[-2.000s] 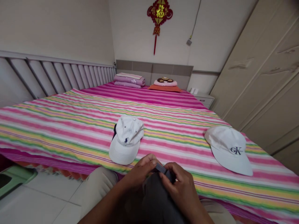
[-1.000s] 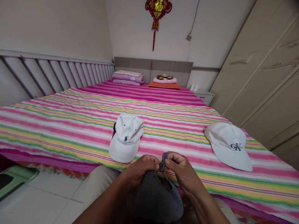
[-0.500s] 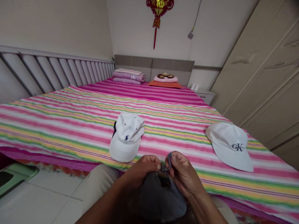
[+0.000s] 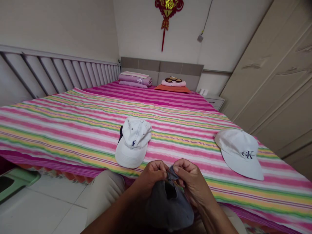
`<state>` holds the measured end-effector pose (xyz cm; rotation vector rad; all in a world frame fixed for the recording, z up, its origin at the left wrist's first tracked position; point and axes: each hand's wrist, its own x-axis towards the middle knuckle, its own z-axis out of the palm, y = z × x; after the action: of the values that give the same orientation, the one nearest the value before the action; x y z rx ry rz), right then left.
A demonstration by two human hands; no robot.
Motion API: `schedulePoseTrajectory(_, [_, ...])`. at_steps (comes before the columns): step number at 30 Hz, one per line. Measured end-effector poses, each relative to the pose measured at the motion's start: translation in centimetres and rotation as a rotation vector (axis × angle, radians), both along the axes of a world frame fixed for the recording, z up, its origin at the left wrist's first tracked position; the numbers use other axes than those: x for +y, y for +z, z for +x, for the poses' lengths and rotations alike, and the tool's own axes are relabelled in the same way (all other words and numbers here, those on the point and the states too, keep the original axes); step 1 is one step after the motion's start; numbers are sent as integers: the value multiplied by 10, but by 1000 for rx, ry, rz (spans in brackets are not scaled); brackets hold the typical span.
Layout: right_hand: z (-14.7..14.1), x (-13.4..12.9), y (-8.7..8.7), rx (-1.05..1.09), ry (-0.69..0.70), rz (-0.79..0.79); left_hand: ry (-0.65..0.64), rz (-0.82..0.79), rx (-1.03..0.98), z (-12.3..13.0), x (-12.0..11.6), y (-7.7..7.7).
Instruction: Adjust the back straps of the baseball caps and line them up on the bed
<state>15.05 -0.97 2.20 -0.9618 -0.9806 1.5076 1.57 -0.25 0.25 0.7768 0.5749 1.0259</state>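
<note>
A dark grey cap [image 4: 168,208] is held low in front of me, its back opening facing up. My left hand [image 4: 153,175] pinches one side of the cap's back strap [image 4: 172,174]. Thumb and fingers of my right hand [image 4: 188,178] grip the strap's other side, close beside the left fingertips. Whether the strap is fastened cannot be made out. Beyond my left hand lies a white cap [image 4: 134,141] with a small dark emblem, and a dark edge shows behind it. Another white cap [image 4: 240,152], with dark letters, rests on the bed to the right.
A striped sheet covers the bed [image 4: 73,120]. Folded purple bedding [image 4: 135,80] and a pink-and-orange stack [image 4: 173,85] sit by the headboard [image 4: 180,68]. At left are a railing [image 4: 60,70] and a green stool [image 4: 19,182]; a wardrobe [image 4: 273,78] stands right.
The strap, whose free end stood up as a loop at my right fingers, now lies folded lower between both hands. My fingertips have shifted slightly on it.
</note>
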Motion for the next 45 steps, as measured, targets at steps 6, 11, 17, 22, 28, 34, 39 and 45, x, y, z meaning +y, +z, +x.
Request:
schedulePoseTrajectory(6, [4,1,6,-24,29,-82,-47,2,15,-4,1,-6])
schedulePoseTrajectory(11, [11,2,13,-77,115,-116,-122,9,-6,-6,2,-9])
schedulePoseTrajectory(17, [15,6,16,-183,167,-81,-131,86,48,-6,2,-8])
schedulePoseTrajectory(22, [19,7,21,-278,254,-44,-137,142,192,-8,3,-4])
schedulePoseTrajectory(28, [29,9,21,-315,373,-16,-114,221,307,-8,2,-1])
schedulePoseTrajectory(34, [32,11,18,-320,367,-39,-110,248,312,-7,1,-2])
schedulePoseTrajectory(39, [32,10,18,-358,383,-4,-99,275,359,-6,0,-4])
schedulePoseTrajectory(45, [31,10,19,-316,433,-10,-151,280,356,-7,-1,-4])
